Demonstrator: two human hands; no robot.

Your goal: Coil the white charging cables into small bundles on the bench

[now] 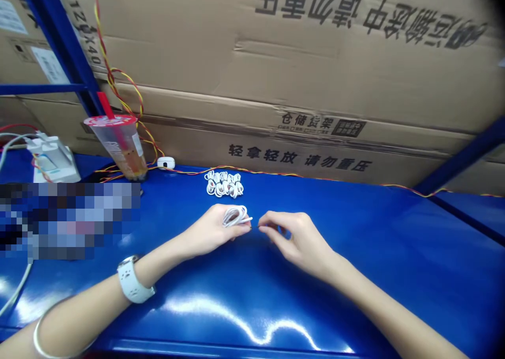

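My left hand (215,230) is closed round a small coil of white cable (235,215), looped over its fingers, with a short end sticking out to the right. My right hand (294,238) is just to the right of it, thumb and forefinger pinched together near that cable end; what they pinch is too small to make out. Both hands rest low over the glossy blue table (355,243). Behind them lies a pile of several coiled white cables (223,184).
A plastic drink cup with a red straw (120,146) stands at the back left, beside a white device (53,159) and a small white box (166,162). Red-and-yellow twisted wire (118,85) runs along large cardboard boxes (300,70) behind the table. A blurred patch covers the left.
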